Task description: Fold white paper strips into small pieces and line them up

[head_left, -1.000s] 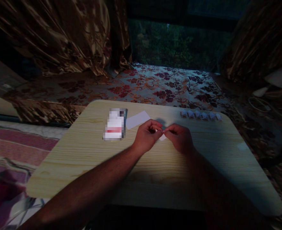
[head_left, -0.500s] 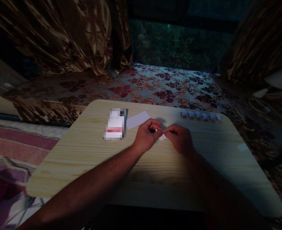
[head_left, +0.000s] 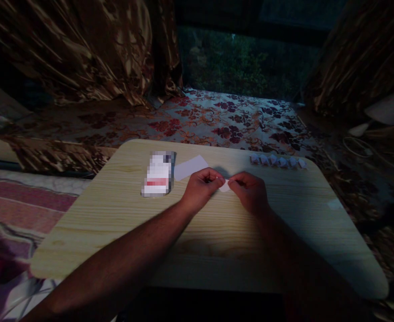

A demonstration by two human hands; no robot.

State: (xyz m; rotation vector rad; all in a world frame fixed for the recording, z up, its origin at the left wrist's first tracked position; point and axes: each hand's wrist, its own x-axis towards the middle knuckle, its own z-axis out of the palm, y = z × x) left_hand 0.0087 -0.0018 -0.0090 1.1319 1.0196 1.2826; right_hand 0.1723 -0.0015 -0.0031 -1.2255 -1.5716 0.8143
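My left hand [head_left: 199,191] and my right hand [head_left: 250,192] meet over the middle of a light wooden table [head_left: 217,232]. Both pinch a small white piece of paper [head_left: 224,186] between thumb and fingers, just above the tabletop. Most of the paper is hidden by my fingers. A flat white paper slip [head_left: 190,167] lies just beyond my left hand. Left of that slip lies a small white and red packet [head_left: 157,180].
A row of several small folded white paper pieces [head_left: 277,161] lines the table's far right edge. A pale scrap [head_left: 335,205] lies near the right edge. Floral cloth [head_left: 224,118] covers the surface behind the table. Patterned curtains [head_left: 83,49] hang at both sides.
My hands keep pinching the small paper in the same spot, with only slight finger shifts. The view has drifted a little.
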